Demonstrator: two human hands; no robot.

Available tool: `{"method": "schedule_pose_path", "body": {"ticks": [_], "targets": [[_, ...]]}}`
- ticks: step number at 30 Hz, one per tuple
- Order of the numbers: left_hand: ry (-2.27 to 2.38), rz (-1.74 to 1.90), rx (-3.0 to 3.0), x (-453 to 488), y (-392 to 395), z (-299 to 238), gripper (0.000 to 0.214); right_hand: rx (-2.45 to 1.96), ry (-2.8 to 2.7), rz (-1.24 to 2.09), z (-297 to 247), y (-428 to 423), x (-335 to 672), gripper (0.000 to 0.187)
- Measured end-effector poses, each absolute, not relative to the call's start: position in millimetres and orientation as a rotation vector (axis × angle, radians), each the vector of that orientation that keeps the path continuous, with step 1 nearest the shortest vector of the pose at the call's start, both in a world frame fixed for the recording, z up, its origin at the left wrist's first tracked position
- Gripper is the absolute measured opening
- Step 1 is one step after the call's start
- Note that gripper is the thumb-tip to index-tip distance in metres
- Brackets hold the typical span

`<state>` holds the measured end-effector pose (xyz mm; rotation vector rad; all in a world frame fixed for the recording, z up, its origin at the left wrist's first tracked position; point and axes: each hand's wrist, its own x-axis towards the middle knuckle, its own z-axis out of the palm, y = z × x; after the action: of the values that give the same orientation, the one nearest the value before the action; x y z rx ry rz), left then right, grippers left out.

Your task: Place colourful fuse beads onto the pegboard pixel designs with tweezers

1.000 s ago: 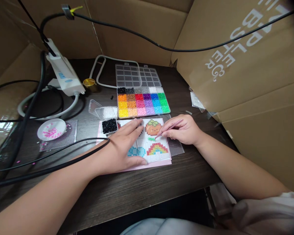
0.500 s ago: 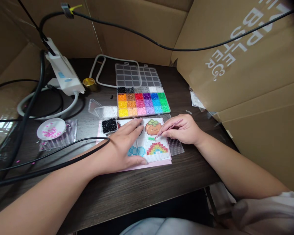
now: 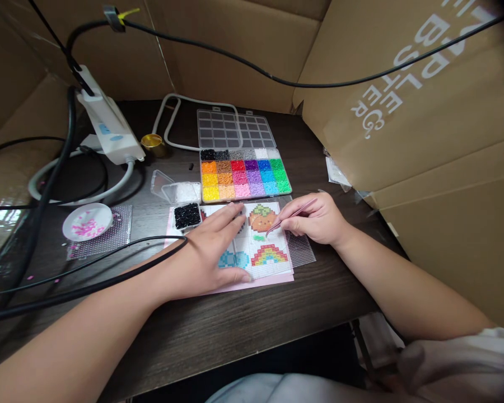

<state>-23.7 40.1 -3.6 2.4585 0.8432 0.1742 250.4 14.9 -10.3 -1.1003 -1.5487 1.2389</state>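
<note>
A pattern sheet under a clear pegboard [image 3: 273, 267] lies at the table's middle, showing an orange fruit, a rainbow and a blue shape. My left hand [image 3: 212, 252] rests flat on its left half, fingers stretched out. My right hand [image 3: 317, 219] pinches pink tweezers [image 3: 292, 215], whose tip sits just above a small patch of green beads [image 3: 259, 237] below the orange fruit. Whether a bead sits in the tip is too small to tell.
A bead box [image 3: 244, 173] with many colours stands open behind the sheet. A small tray of black beads [image 3: 187, 215], a clear case of white beads [image 3: 180, 191], a white dish of pink beads [image 3: 87, 221] and black cables [image 3: 88, 280] lie left. Cardboard walls [image 3: 424, 112] enclose the table.
The tweezers' tip has lifted slightly up and away from the green beads as my right hand shifted a little. My left hand has stayed put.
</note>
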Motion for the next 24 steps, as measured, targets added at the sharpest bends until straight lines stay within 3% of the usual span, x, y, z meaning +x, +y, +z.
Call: {"method": "schedule_pose_path", "body": {"ticks": [7, 13, 24], "targets": [[0.876, 0.085, 2.490, -21.0, 40.5, -0.8, 0.100, -1.063, -1.314, 1.111, -12.7, 29.6, 256.8, 0.013], [0.869, 0.120, 2.446, -22.0, 41.1, -0.7, 0.099, -1.104, -1.002, 0.899, -13.4, 52.7, 263.8, 0.026], [0.914, 0.061, 2.444, -21.4, 39.7, 1.6, 0.102, -1.225, -0.820, 0.813, -19.9, 60.1, 265.6, 0.029]]}}
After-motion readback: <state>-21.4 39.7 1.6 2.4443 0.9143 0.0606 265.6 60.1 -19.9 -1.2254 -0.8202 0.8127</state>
